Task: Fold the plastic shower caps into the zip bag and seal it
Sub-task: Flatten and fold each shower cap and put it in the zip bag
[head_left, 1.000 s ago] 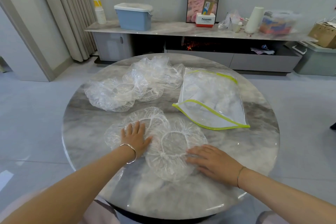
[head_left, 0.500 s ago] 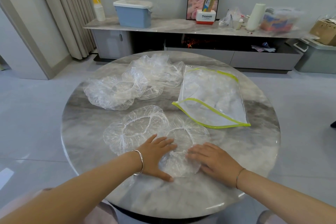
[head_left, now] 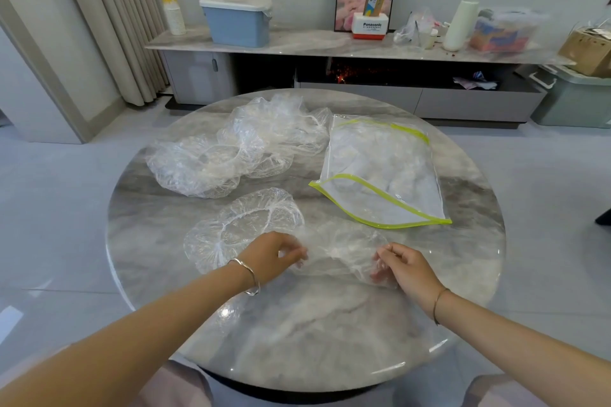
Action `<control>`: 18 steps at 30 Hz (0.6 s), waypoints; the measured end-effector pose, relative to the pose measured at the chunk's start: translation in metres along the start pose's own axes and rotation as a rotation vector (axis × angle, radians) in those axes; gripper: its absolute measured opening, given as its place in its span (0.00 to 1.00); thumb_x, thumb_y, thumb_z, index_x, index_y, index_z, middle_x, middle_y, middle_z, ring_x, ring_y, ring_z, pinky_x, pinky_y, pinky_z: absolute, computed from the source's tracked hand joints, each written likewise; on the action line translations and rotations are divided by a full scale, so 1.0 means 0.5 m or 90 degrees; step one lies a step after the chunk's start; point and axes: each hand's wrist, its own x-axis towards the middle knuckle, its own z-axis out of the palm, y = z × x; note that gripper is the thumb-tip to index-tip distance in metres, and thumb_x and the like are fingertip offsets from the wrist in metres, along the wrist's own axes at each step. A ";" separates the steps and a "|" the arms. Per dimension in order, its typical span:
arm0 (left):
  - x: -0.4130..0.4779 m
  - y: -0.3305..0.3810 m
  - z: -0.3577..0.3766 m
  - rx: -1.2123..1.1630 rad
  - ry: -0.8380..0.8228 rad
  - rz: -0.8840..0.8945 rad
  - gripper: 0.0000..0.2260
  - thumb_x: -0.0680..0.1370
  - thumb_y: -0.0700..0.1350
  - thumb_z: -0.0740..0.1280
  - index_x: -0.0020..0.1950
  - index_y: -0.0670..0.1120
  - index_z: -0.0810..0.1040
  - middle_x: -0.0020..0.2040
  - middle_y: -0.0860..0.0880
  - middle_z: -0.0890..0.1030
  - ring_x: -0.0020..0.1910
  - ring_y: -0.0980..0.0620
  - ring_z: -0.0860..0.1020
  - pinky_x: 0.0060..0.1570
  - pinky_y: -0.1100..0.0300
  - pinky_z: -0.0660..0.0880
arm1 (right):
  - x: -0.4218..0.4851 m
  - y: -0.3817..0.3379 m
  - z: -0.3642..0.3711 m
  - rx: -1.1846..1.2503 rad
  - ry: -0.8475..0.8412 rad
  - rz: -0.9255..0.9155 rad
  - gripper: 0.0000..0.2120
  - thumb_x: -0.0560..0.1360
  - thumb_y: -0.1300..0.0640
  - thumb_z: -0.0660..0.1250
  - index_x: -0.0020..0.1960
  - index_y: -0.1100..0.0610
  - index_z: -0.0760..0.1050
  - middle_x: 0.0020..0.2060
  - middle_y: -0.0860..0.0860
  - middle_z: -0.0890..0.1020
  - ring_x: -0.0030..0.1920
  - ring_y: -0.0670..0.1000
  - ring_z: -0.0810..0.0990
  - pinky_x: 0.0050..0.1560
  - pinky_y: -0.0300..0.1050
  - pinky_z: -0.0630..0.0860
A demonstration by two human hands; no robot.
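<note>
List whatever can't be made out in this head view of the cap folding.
Head view only:
1. Held cap, between the left hand and right hand: blur hides its folds and each grip.
2. Pile of caps: overlapping clear plastic hides the count.
3. Zip bag: cloudy film hides what lies inside.

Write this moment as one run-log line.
left hand: pinches shower cap | right hand: pinches same cap | second cap: flat beside left hand | zip bag: mouth open | cap pile: left of bag
</note>
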 end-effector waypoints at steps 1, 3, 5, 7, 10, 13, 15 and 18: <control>0.001 0.001 0.004 -0.023 0.009 -0.016 0.07 0.78 0.48 0.66 0.42 0.51 0.81 0.38 0.53 0.84 0.40 0.59 0.78 0.46 0.64 0.73 | 0.001 0.001 0.000 -0.024 0.005 0.004 0.12 0.79 0.66 0.59 0.38 0.64 0.74 0.24 0.52 0.77 0.25 0.46 0.78 0.26 0.31 0.70; 0.004 -0.001 0.012 -0.011 0.019 -0.060 0.05 0.77 0.48 0.67 0.41 0.50 0.79 0.36 0.51 0.83 0.37 0.56 0.78 0.42 0.63 0.72 | 0.006 0.008 -0.002 -0.086 0.014 0.017 0.12 0.79 0.64 0.61 0.37 0.63 0.75 0.22 0.51 0.76 0.24 0.48 0.76 0.26 0.35 0.71; 0.007 -0.003 0.018 0.024 0.016 -0.098 0.04 0.76 0.48 0.67 0.41 0.50 0.77 0.34 0.52 0.81 0.35 0.55 0.77 0.39 0.63 0.72 | 0.011 0.016 -0.006 -0.137 0.024 0.027 0.10 0.78 0.62 0.63 0.38 0.62 0.74 0.21 0.51 0.76 0.22 0.48 0.75 0.26 0.37 0.72; 0.006 0.004 0.019 0.069 0.016 -0.117 0.03 0.76 0.49 0.67 0.45 0.50 0.76 0.34 0.54 0.77 0.37 0.53 0.77 0.40 0.63 0.71 | 0.011 0.018 -0.006 -0.210 0.022 0.012 0.09 0.77 0.59 0.64 0.39 0.59 0.72 0.23 0.51 0.78 0.24 0.49 0.74 0.29 0.41 0.72; 0.007 0.013 0.022 0.236 0.071 -0.095 0.16 0.77 0.53 0.64 0.63 0.50 0.69 0.49 0.52 0.76 0.50 0.51 0.75 0.51 0.60 0.71 | 0.004 0.013 -0.004 -0.410 0.086 -0.089 0.06 0.75 0.54 0.67 0.48 0.52 0.70 0.39 0.46 0.77 0.39 0.48 0.75 0.40 0.44 0.70; 0.011 0.016 0.040 0.364 0.179 0.097 0.22 0.77 0.56 0.56 0.67 0.47 0.69 0.59 0.49 0.75 0.56 0.47 0.76 0.55 0.54 0.74 | 0.002 0.009 0.012 -0.520 0.109 -0.321 0.16 0.75 0.50 0.61 0.61 0.55 0.71 0.58 0.49 0.74 0.58 0.48 0.70 0.57 0.45 0.67; 0.017 0.017 0.059 0.388 0.135 0.188 0.25 0.79 0.58 0.48 0.68 0.47 0.71 0.64 0.47 0.75 0.62 0.45 0.75 0.62 0.50 0.71 | 0.002 0.013 0.028 -0.587 0.015 -0.365 0.26 0.75 0.44 0.51 0.68 0.54 0.69 0.69 0.51 0.69 0.68 0.46 0.61 0.67 0.44 0.57; 0.012 0.022 0.085 0.419 -0.031 0.181 0.38 0.72 0.63 0.28 0.77 0.49 0.50 0.78 0.49 0.51 0.77 0.49 0.49 0.73 0.56 0.41 | -0.001 0.028 0.046 -0.679 -0.127 -0.279 0.43 0.68 0.29 0.31 0.76 0.49 0.53 0.76 0.44 0.48 0.76 0.45 0.45 0.73 0.42 0.38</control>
